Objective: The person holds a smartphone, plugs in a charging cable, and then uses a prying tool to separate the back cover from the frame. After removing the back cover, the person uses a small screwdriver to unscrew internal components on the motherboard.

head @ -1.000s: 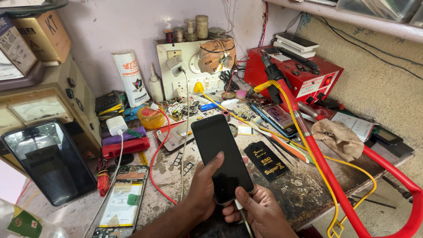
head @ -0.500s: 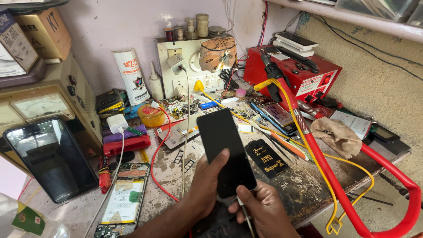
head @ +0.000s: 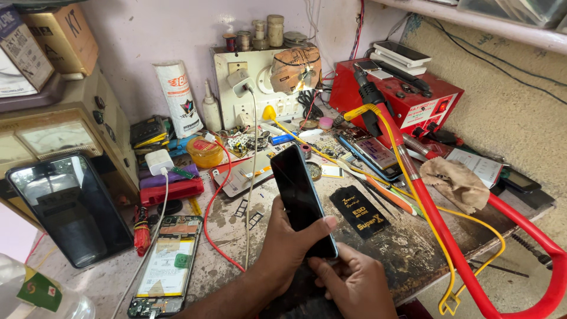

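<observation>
A black smartphone with a dark screen is held tilted above the workbench. My left hand wraps its lower half from the left, thumb across the glass. At the phone's bottom end my right hand has its fingers curled against the lower edge; what it grips there is hidden. An opened phone with its battery showing lies flat to the left of my hands.
A dark tablet leans at the left. A red hot-air station with a red hose and yellow cable stands at right. A black pouch, a rag, a socket board, chargers and small parts crowd the bench.
The phone has turned edge-on and tilted further left in my hands. The camera view has shifted slightly right and down.
</observation>
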